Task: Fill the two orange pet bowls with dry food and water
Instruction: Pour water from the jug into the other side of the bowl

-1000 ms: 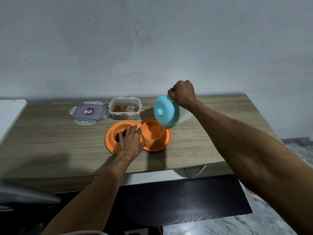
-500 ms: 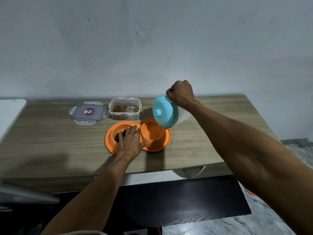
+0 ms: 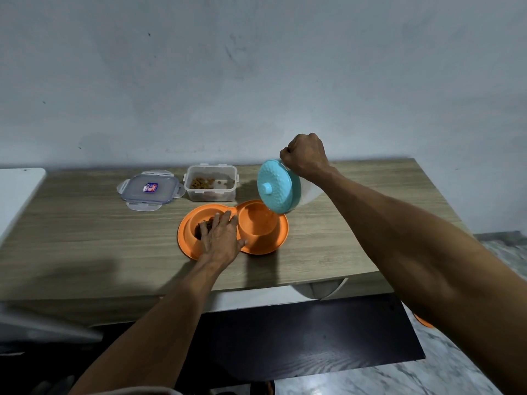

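Dimpled round teal jug lid tipped over smooth orange right bowl

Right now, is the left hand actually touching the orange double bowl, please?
Touching. The head view shows the left hand lying flat on the orange double bowl, its palm on the rim and fingers over the food side.

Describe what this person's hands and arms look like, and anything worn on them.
Both forearms are bare up to the frame edge: no sleeves, watch, bracelet or gloves. The left hand and right hand show no rings from this angle. A strip of pale cloth shows at the bottom edge.
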The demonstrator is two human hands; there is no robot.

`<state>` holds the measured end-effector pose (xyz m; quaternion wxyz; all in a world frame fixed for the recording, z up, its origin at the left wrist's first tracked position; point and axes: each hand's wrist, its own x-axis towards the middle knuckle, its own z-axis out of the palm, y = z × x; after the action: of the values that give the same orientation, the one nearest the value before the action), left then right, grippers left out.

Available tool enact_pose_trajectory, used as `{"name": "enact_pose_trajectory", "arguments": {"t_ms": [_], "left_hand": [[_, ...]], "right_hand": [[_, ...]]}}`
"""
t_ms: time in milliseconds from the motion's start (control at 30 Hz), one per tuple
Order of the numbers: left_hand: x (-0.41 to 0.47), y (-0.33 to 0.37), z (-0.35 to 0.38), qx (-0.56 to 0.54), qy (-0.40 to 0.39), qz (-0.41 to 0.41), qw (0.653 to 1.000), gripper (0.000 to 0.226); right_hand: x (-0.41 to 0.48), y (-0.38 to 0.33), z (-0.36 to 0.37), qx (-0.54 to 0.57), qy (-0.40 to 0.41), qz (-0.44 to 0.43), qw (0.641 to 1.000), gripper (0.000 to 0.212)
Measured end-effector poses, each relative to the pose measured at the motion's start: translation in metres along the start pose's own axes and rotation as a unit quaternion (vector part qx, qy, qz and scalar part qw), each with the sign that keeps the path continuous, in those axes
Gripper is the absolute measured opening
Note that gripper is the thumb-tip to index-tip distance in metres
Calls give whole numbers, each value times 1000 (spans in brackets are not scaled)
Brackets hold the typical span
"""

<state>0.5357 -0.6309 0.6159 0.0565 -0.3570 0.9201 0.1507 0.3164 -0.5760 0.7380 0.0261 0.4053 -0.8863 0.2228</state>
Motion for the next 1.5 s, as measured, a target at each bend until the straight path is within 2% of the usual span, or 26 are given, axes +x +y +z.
{"name": "enact_pose_trajectory", "arguments": {"t_ms": [233, 533, 667, 767, 900, 1200, 1333, 1500], "left_hand": [[0, 0, 1, 3, -3, -5, 1000, 78], [-1, 2, 1, 13, -1, -8, 1000, 75], [-1, 3, 0, 13, -1, -8, 1000, 75], [-1, 3, 1, 12, -1, -11, 1000, 75], [0, 3, 2, 15, 1, -7, 1000, 75], [0, -1, 5, 22, 9, 1, 1000, 73], [0, -1, 6, 28, 12, 3, 1000, 71], [1, 0, 7, 28, 13, -1, 1000, 73]], "right_hand": [[0, 5, 3, 23, 1, 13, 1000, 31], [-4, 40, 8, 132, 17, 113, 985, 41], [-6, 56, 10, 172, 30, 184, 967, 35], [-3, 64, 11, 231, 51, 251, 939, 38], [6, 73, 19, 332, 79, 342, 876, 28], [13, 86, 46, 467, 112, 439, 759, 18], [12, 90, 55, 483, 112, 459, 737, 22], [10, 92, 66, 498, 107, 453, 732, 25]]}}
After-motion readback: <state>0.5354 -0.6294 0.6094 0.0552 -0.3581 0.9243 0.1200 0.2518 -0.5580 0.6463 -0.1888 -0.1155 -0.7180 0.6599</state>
